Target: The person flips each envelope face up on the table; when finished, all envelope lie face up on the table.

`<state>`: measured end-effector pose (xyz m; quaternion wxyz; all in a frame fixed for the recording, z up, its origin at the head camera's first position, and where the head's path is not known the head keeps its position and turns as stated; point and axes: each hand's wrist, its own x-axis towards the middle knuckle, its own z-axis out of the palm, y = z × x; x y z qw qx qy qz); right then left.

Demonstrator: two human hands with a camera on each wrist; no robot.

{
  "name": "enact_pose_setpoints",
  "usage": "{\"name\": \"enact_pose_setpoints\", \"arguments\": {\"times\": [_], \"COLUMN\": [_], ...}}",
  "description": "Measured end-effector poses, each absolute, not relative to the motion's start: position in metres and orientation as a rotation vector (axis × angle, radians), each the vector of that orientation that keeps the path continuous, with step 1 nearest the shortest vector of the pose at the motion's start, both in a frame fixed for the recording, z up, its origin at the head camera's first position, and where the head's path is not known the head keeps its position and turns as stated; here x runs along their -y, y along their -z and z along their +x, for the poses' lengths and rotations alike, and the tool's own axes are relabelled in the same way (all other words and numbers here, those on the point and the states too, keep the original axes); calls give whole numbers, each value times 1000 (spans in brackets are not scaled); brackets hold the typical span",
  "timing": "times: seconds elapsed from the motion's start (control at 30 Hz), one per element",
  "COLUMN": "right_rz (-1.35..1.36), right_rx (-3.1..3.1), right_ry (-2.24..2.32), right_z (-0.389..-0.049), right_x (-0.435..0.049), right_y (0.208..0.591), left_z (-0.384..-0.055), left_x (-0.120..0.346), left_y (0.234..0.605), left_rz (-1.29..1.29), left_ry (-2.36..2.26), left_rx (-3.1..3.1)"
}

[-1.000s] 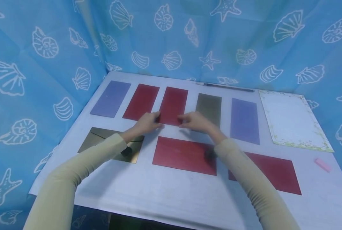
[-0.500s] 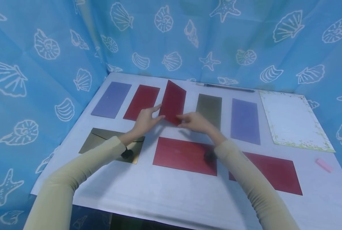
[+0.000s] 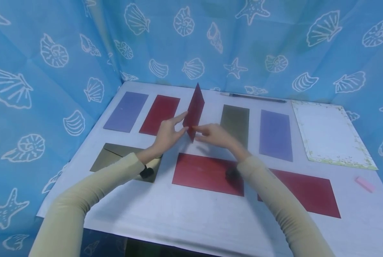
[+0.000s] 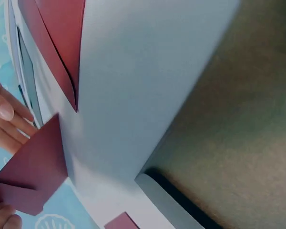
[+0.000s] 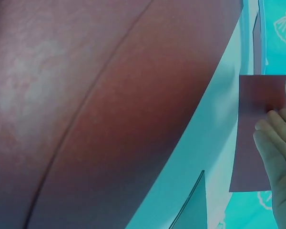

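Note:
In the head view a dark red envelope (image 3: 194, 109) stands tilted up on edge between my two hands at the table's middle. My left hand (image 3: 166, 135) is on its left side, thumb and index finger at its face. In the left wrist view the envelope's flap side (image 4: 38, 157) shows, with left fingertips (image 4: 2, 214) holding it by the flap. My right hand (image 3: 215, 135) is on the other side. The right wrist view shows its rather straight fingers (image 5: 276, 131) touching the plain face (image 5: 250, 157).
Behind lie a purple envelope (image 3: 126, 111), a red one (image 3: 159, 114), a gold one (image 3: 234, 123) and another purple one (image 3: 276, 135). Nearer are gold (image 3: 114, 151) and red (image 3: 204, 175) envelopes. A bordered sheet (image 3: 333, 135), pencil (image 3: 259, 97) and pink block (image 3: 365, 184) lie farther out.
The middle red envelope lay flat a second ago; its left side has been lifted, and it now stands steeply on edge. Both hands have stayed close to it.

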<state>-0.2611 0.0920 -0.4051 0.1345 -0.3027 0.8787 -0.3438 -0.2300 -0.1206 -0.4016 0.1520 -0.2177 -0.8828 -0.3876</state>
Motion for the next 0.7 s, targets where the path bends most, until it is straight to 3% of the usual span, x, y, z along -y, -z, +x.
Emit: {"name": "enact_pose_setpoints", "arguments": {"times": [0.37,0.7], "right_rz": [-504,-411], "right_rx": [-2777,-2788], "right_ry": [1373,1222], "right_z": [-282,-297], "right_x": [-97,-87], "right_y": [383,359], "left_z": [-230,-230], "left_x": [105,94], "left_y": [404,415], "left_rz": [-628,-626], "left_ry": [1162,1176], "left_rx": [2544,2650]}}
